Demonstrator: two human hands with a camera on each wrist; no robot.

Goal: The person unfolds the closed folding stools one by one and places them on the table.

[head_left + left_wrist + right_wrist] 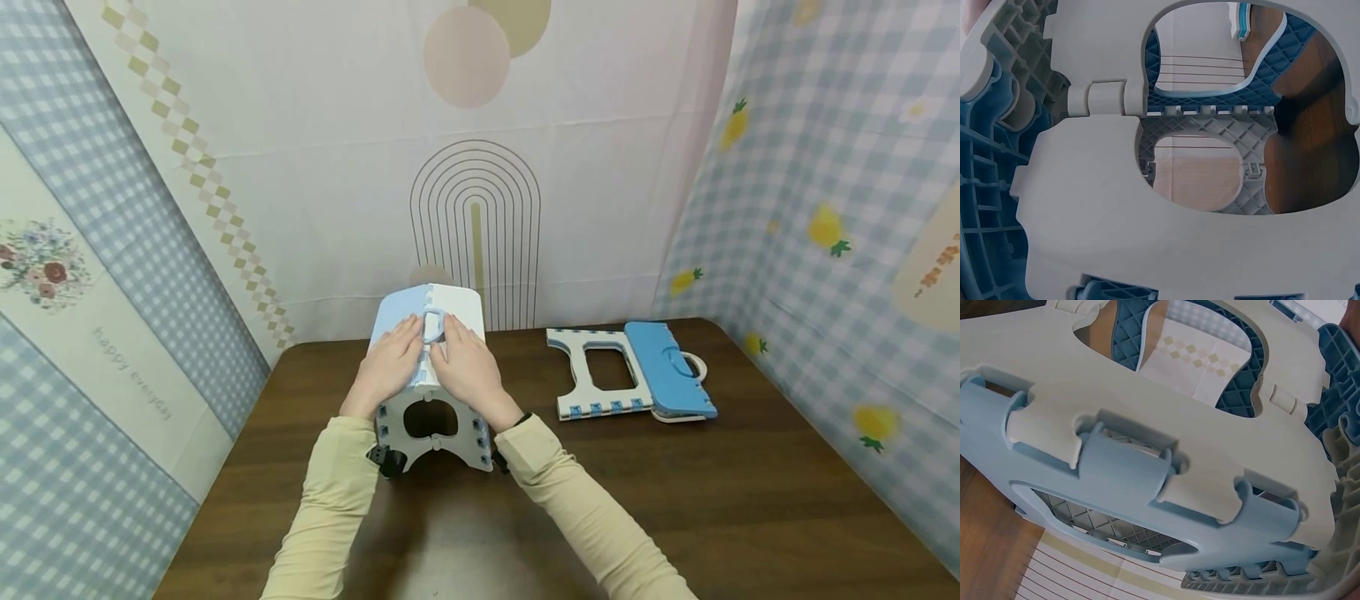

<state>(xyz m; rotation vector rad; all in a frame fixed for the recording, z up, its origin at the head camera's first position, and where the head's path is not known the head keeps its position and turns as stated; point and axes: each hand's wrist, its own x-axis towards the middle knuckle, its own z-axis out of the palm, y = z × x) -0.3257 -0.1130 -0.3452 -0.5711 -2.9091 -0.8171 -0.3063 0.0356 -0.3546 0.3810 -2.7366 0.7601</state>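
Your left hand (386,367) and right hand (474,371) lie with fingers extended, gripping nothing, on the top of a folding step stool (422,375), beside its light-blue handle (434,312). The stool stands upright on the dark wooden table (637,500) near a printed backdrop (322,208); a blue-and-white folding stool (663,371) lies to the right, well apart.

Head view: from near side, well back, forward and down over stool (463,307), tabletop (637,500), far cloth (322,208).
Left wrist: close, rolled sideways, facing far and right through white end panel (1085,206).
Right wrist: close, rolled oppositely, facing far and left.
Both wrists share: that panel's opening.
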